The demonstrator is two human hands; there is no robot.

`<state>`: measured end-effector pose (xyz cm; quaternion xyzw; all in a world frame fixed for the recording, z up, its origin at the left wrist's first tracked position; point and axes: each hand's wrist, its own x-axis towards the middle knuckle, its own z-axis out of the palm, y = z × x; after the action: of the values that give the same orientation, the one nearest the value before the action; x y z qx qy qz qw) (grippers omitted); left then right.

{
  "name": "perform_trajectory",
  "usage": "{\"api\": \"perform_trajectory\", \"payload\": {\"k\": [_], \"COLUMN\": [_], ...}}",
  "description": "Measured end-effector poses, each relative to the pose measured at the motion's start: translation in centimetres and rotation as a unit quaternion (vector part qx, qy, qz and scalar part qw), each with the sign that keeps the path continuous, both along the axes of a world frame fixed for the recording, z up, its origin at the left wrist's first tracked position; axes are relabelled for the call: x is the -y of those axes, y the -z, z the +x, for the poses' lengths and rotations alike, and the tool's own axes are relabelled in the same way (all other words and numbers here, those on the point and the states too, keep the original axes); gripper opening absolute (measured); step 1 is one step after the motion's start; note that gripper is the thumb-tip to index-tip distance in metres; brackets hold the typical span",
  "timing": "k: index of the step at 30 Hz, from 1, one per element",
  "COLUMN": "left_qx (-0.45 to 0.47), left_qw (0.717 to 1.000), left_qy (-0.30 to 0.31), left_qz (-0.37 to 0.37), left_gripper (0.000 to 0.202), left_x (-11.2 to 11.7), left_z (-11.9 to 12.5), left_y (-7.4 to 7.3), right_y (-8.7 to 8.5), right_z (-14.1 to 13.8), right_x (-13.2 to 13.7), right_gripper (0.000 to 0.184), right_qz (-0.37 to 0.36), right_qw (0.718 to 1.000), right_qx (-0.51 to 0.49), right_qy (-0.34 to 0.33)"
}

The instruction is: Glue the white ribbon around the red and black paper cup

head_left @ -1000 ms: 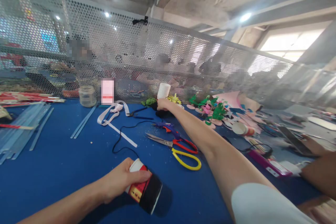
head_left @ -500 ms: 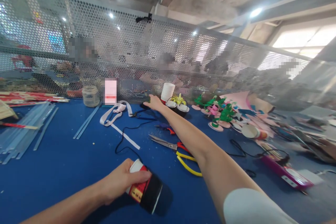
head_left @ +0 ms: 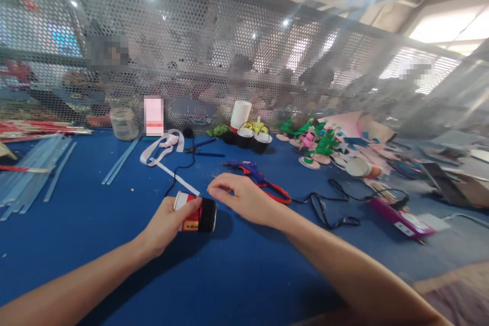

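Hands at a small cup on the blue table [head_left: 95,244].

Left hand [head_left: 166,224] grips the cup [head_left: 195,212] — red and white body, black band at its mouth end — lying on its side on the table, thumb across the top, fingers wrapped round the white base. Right hand [head_left: 244,197] hovers just right of the cup's mouth, fingertips drawn loosely together near it; whether they pinch anything cannot be told. Beyond the cup lies a white ribbon [head_left: 165,155] with a black cord crossing it. Behind and right of the cup — a blue glue gun [head_left: 246,167], then two small black pots [head_left: 252,138] and a white paper cup [head_left: 240,114] against the mesh screen [head_left: 267,51]. Far left of the cup, clear sticks [head_left: 34,173] lie in a heap.
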<state>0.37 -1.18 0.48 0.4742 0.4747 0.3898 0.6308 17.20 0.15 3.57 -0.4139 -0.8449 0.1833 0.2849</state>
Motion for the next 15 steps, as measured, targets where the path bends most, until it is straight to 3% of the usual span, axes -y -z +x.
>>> {"api": "perform_trajectory", "payload": {"k": [3,6,7,11,15], "left_qx": [-0.035,-0.085,-0.107,-0.191,-0.230], "left_qw": [0.999,0.996,0.994,0.979,0.967], "left_qy": [0.000,-0.007,-0.005,0.028,0.064], "left_qz": [0.001,0.012,0.023,0.070,0.088], "left_gripper": [0.028,0.029,0.030,0.031,0.031], "left_x": [0.1,0.1,0.1,0.1,0.3], "left_z": [0.1,0.2,0.2,0.3,0.4], "left_y": [0.0,-0.1,-0.1,-0.2,-0.2], "right_y": [0.8,1.3,1.6,3.1,4.7], "right_z": [1.6,4.6,5.6,8.5,8.6], "right_x": [0.0,-1.9,-2.7,-5.5,-7.0], "right_gripper": [0.020,0.022,0.024,0.016,0.008], "right_qz": [0.022,0.018,0.010,-0.057,-0.110], "right_qw": [0.998,0.964,0.953,0.934,0.923], "right_qx": [0.015,0.077,0.086,0.117,0.107], "right_qy": [0.063,0.256,0.292,0.334,0.354]}}
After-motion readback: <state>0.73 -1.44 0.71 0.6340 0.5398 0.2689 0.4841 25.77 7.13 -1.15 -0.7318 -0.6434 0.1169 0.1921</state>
